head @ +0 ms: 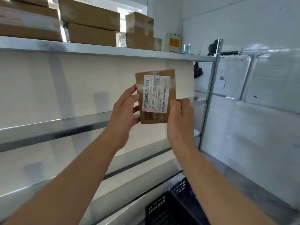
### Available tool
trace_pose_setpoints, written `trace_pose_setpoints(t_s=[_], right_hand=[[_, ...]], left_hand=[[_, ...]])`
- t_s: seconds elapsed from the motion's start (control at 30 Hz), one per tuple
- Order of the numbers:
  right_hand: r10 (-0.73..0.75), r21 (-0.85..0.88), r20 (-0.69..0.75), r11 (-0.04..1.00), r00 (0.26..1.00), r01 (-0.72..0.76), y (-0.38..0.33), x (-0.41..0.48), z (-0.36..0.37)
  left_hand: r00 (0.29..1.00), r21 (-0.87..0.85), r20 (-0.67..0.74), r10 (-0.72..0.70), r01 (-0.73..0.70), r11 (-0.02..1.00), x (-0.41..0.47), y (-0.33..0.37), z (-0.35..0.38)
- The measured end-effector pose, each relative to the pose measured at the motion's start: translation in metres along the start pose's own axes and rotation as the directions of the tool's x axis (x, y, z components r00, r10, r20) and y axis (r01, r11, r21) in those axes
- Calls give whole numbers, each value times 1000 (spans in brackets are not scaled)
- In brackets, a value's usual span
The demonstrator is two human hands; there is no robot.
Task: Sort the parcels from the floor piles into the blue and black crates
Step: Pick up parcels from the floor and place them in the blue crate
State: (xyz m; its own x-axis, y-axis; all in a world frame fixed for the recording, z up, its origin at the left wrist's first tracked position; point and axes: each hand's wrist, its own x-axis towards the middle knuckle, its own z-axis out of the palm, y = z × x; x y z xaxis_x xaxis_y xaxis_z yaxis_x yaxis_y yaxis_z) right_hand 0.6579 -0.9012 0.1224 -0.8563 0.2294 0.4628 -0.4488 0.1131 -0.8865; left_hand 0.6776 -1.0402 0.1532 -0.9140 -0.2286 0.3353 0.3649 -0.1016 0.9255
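Both hands hold a flat brown parcel (pixel 155 96) upright at chest height in front of the shelving: the left hand (pixel 124 111) grips its left edge with the thumb curled over the front and fingers behind, while the right hand (pixel 180 114) pinches its lower right edge, and the white shipping label (pixel 156 95) faces the camera. Below the arms, at the bottom of the view, a black crate (pixel 164 210) stands just beside a blue crate (pixel 181 187), their insides not visible. Behind the parcel run metal shelves (pixel 103 51), the top one stacked with cardboard boxes (pixel 90 21), with a white wall (pixel 243 21) to the right.
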Motion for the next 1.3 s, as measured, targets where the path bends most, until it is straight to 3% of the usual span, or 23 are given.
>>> trace_pose_setpoints(t_s=[0.13,0.4,0.67,0.93,1.3], right_hand=[[78,10,-41,997,996,-78,20,16,-43],[75,-43,-42,996,996,-77,87,55,-132],[123,-22,20,992,992,-123,145,111,-205],[221,-13,60,975,974,-220,217,170,-237],[351,-127,87,932,932,-339,355,298,-231]], left_hand=[[998,6,42,-49,49,999,1,-19,52],[986,57,122,-110,103,993,-5,-67,160],[981,25,46,-187,186,982,8,-128,251],[968,58,-9,-251,251,966,55,-198,312],[925,68,-43,-378,380,922,186,-318,371]])
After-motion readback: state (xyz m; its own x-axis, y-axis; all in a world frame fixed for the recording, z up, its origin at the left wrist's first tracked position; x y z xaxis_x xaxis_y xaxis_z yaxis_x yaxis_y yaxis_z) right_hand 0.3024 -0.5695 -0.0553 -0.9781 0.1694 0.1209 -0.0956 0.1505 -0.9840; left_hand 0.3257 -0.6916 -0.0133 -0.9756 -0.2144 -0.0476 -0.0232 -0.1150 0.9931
